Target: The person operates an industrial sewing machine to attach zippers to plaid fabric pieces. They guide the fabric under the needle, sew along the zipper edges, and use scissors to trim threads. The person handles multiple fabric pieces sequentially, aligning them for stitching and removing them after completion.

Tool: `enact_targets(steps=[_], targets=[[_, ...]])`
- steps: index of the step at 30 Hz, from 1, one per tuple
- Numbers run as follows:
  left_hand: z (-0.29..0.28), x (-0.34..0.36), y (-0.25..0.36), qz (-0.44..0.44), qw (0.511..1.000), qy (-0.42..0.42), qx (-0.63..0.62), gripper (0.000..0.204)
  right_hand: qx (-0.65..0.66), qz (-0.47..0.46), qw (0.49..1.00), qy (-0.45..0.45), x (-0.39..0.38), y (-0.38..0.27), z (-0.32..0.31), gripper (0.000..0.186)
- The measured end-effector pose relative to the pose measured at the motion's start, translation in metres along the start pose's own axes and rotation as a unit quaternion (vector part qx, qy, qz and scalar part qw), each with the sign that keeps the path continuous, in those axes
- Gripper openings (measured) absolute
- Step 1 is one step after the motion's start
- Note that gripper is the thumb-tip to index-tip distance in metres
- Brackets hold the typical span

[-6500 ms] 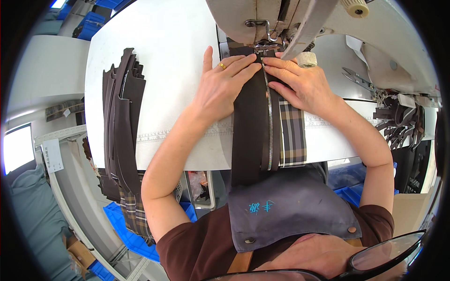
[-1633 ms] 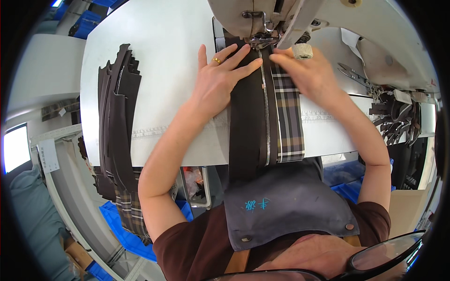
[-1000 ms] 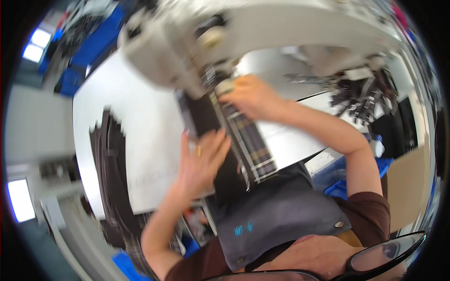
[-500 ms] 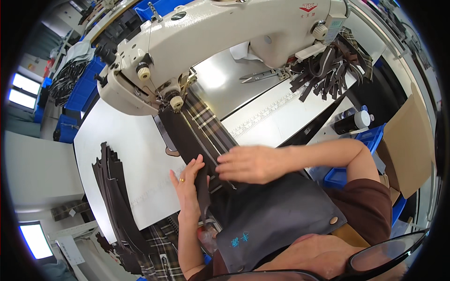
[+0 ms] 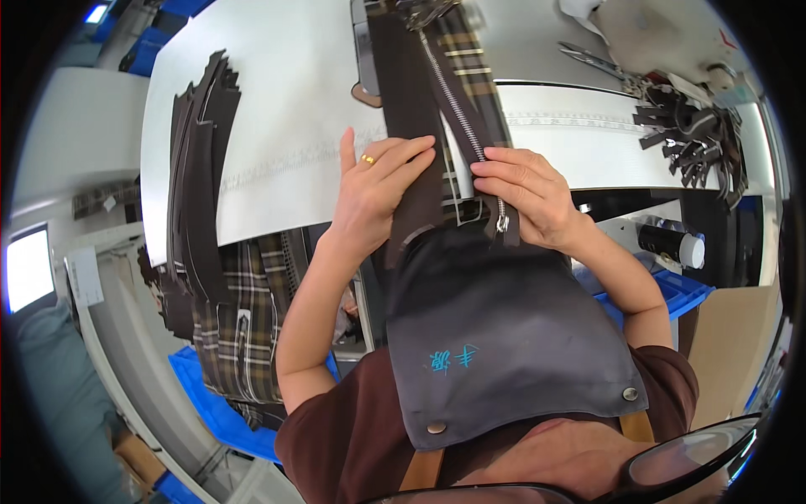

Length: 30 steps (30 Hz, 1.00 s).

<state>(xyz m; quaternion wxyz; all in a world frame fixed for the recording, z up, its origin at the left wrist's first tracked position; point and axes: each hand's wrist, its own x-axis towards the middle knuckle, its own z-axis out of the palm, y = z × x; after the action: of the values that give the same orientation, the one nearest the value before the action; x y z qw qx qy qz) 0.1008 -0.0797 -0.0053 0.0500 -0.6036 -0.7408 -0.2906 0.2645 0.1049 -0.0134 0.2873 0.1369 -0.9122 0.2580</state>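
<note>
A metal-toothed zipper (image 5: 457,105) on dark tape runs from the sewing machine's presser foot area (image 5: 420,13) down toward me, its slider (image 5: 502,223) near the lower end. My right hand (image 5: 537,197) grips the zipper tape above the slider, fingers closed over the teeth. Left of it, my left hand (image 5: 378,185) holds the edge of a dark brown fabric strip (image 5: 407,92); its fingertips rest on top, the little finger sticks out and the thumb is hidden. Plaid fabric (image 5: 472,63) lies along the zipper's right side. Between strip and zipper, a pale gap shows.
A bundle of dark strips (image 5: 197,168) hangs over the white table's (image 5: 277,101) left part, above plaid pieces (image 5: 239,336). Scissors (image 5: 592,59) and a pile of zipper ends (image 5: 693,139) are at right. A black bottle with white cap (image 5: 672,246) stands near a blue tray (image 5: 663,294).
The view has tilted down, so most of the machine has left it. My right hand has gone from lying flat across the work to gripping the zipper, which now stands apart from the brown strip.
</note>
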Motion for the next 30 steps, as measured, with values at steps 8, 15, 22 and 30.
enact_targets(steps=[8,15,22,30], targets=[[0.002,-0.005,0.007,0.042,0.998,0.047,0.014,0.028,-0.073,0.031,0.995,-0.062,0.010,-0.014,0.007,0.034],[0.006,-0.006,0.004,0.063,0.996,0.066,0.013,0.025,-0.068,0.038,0.995,-0.065,0.010,-0.014,0.008,0.035],[-0.003,-0.005,0.011,0.039,0.999,0.028,0.019,0.030,-0.051,0.029,0.996,-0.060,0.010,-0.013,0.006,0.036],[0.003,-0.022,0.013,0.027,0.999,0.026,0.004,0.041,-0.045,-0.028,0.999,0.012,0.003,-0.024,0.005,0.026]])
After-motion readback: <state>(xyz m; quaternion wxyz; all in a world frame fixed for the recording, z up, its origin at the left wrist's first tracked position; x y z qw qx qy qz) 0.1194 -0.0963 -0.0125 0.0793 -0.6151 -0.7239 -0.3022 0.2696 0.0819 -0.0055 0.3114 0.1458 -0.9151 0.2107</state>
